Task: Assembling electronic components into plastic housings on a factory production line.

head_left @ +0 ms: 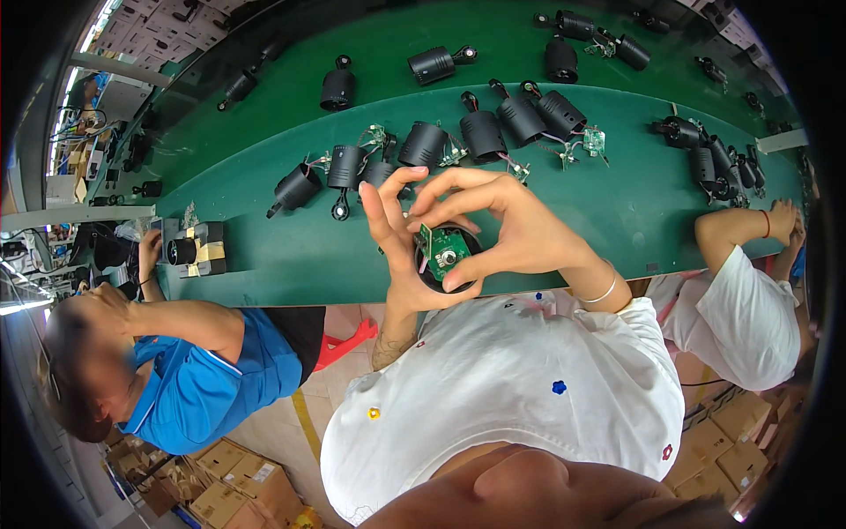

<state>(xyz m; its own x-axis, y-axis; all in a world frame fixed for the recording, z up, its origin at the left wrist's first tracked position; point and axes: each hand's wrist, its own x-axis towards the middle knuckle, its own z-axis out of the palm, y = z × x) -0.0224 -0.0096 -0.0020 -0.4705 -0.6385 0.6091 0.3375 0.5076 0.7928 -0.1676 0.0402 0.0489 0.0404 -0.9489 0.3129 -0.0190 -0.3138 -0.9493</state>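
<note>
Together both hands [458, 238] clasp black housing [445, 264].

Bench [617, 212]: runs across, ahead of the person. Lamp housing [445, 260]: above the near bench edge, centre, between left hand [397, 256] and right hand [511, 229]. Circuit board [443, 249]: in the housing's open end. Row of housings [423, 145]: on the bench just behind the hands. More housings [714, 159]: far right. Boxed unit [196, 249]: bench left, before a co-worker [203, 370]. Second co-worker [749, 309]: right. Cartons [238, 480]: floor, lower left.
</note>
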